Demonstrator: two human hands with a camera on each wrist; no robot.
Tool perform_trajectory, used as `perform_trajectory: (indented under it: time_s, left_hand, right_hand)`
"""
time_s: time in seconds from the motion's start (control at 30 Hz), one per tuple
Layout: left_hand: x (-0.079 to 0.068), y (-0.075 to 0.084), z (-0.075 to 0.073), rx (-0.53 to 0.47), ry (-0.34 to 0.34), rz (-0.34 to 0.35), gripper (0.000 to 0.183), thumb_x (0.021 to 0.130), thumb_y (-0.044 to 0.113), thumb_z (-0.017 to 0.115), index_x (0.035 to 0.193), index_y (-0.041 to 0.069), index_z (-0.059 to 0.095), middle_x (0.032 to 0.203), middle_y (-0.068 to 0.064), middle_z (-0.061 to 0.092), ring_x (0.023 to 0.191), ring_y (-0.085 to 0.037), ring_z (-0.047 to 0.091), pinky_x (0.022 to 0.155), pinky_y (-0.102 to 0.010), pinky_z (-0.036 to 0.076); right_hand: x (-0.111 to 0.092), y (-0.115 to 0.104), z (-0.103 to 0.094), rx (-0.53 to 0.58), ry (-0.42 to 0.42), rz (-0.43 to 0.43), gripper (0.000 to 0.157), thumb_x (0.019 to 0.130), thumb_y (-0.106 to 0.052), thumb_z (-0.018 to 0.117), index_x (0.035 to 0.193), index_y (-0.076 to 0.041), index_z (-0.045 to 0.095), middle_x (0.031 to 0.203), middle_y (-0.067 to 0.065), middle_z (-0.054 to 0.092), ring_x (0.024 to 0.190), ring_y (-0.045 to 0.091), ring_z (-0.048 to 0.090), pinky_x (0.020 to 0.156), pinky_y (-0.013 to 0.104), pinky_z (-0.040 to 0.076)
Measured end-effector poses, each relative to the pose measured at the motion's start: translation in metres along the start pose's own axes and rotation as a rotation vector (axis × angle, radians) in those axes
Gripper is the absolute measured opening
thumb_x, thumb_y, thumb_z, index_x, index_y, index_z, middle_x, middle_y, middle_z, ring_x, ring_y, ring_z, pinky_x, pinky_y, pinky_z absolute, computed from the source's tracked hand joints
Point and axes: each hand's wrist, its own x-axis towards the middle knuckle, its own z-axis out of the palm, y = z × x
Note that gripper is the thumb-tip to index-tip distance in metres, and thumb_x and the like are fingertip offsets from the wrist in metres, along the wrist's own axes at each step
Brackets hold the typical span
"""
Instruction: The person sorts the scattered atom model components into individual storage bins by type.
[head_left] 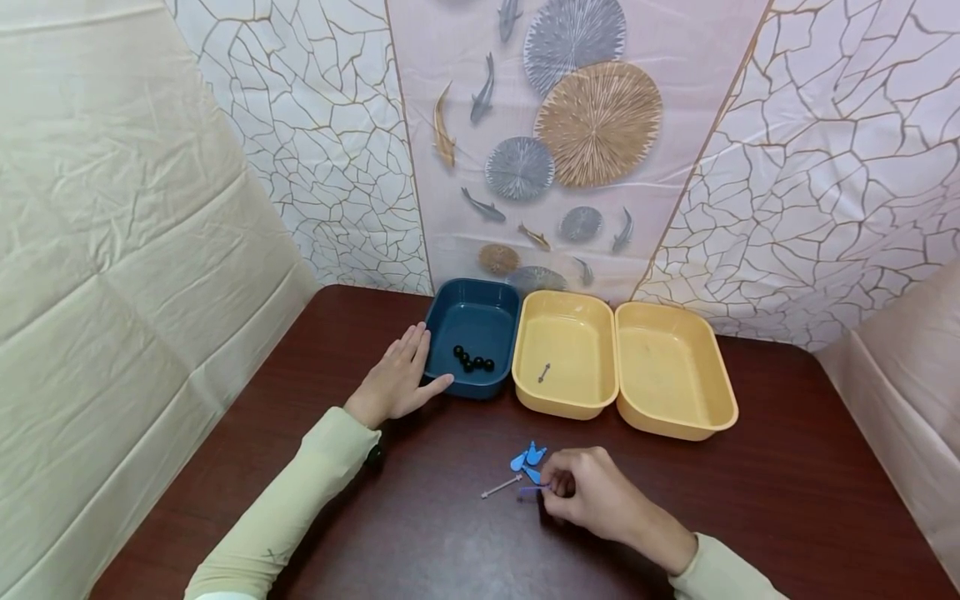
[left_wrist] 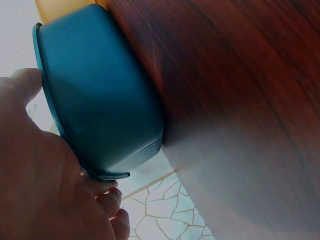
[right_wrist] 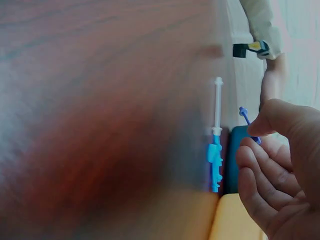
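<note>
Right hand (head_left: 592, 492) pinches a thin purple rod (right_wrist: 243, 112) between thumb and index finger, low over the near part of the dark red-brown table (head_left: 420, 533); the rod sticks out past the fingertips, knobbed end showing in the right wrist view, other fingers curled in. Whether the rod touches the tabletop, cannot tell. Just beside that hand, a small cluster of blue pieces (head_left: 536, 454) lies on the table, some with rounded, flat ends; exact count unclear, they overlap. A pale rod (head_left: 501, 487) with knobbed ends lies at a slant next to the cluster, left of the purple rod. Left hand (head_left: 397, 379) rests at the left side of the dark blue tray (head_left: 476, 321), fingers straight and side by side, thumb spread away toward the tray's near edge; left wrist view has the thumb touching the rim. Black beads (head_left: 478, 364) sit grouped in the near part of the blue tray. Middle yellow tray (head_left: 566, 325) stands right beside the blue one and holds a small dark rod (head_left: 543, 373) with thicker ends, lying tilted. Right yellow tray (head_left: 667, 350) stands next to the middle one, so all three make a row near the far edge of the table. Patterned cloth (head_left: 480, 167) with fish and round leaf shapes hangs behind. Both forearms wear pale sleeves (head_left: 277, 500); dark item (head_left: 374, 455) at the left wrist.
</note>
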Motion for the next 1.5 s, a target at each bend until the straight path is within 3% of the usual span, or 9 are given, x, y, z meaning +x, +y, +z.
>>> perform_trajectory:
  time_s: [0.6, 0.7, 1.1, 1.33, 1.5]
  left_hand:
    - [0.0, 0.0, 0.0, -0.004, -0.003, 0.001, 0.096, 0.106, 0.062, 0.045, 0.166, -0.006, 0.014, 0.177, -0.024, 0.011, 0.166, -0.04, 0.012, 0.134, -0.056, 0.019]
    - [0.0, -0.001, 0.001, -0.005, -0.003, -0.001, 0.097, 0.106, 0.063, 0.045, 0.167, -0.005, 0.013, 0.177, -0.023, 0.01, 0.166, -0.039, 0.011, 0.134, -0.055, 0.018]
    - [0.001, -0.002, 0.002, 0.001, 0.001, 0.0, 0.097, 0.106, 0.064, 0.044, 0.167, -0.005, 0.013, 0.177, -0.023, 0.01, 0.166, -0.04, 0.012, 0.134, -0.055, 0.018]
    - [0.001, -0.001, 0.001, 0.006, 0.005, 0.007, 0.096, 0.106, 0.063, 0.045, 0.166, -0.006, 0.015, 0.177, -0.024, 0.012, 0.165, -0.04, 0.014, 0.133, -0.056, 0.019]
    - [0.0, -0.001, 0.001, 0.008, -0.001, 0.005, 0.096, 0.106, 0.062, 0.045, 0.166, -0.007, 0.014, 0.177, -0.025, 0.012, 0.165, -0.041, 0.013, 0.133, -0.057, 0.02]
  right_hand:
    - [0.038, -0.013, -0.057, -0.122, 0.156, -0.011, 0.014, 0.081, -0.004, 0.084, 0.087, -0.014, 0.076, 0.078, -0.009, 0.072, 0.069, -0.002, 0.064, 0.064, 0.022, 0.06]
    - [0.045, -0.011, -0.067, -0.152, 0.183, -0.008, 0.014, 0.082, -0.004, 0.084, 0.087, -0.015, 0.076, 0.078, -0.009, 0.072, 0.07, 0.0, 0.066, 0.067, 0.027, 0.062]
    - [0.074, 0.012, -0.091, -0.207, 0.265, 0.016, 0.006, 0.086, -0.005, 0.08, 0.087, -0.011, 0.078, 0.077, -0.003, 0.077, 0.069, 0.009, 0.072, 0.067, 0.037, 0.064]
    - [0.089, 0.03, -0.097, -0.237, 0.271, 0.074, 0.004, 0.088, -0.01, 0.079, 0.087, -0.008, 0.077, 0.078, 0.001, 0.078, 0.07, 0.013, 0.074, 0.066, 0.027, 0.06]
    - [0.099, 0.044, -0.097, -0.212, 0.256, 0.13, 0.006, 0.091, -0.011, 0.077, 0.089, -0.005, 0.078, 0.081, 0.005, 0.079, 0.072, 0.016, 0.075, 0.066, 0.027, 0.061]
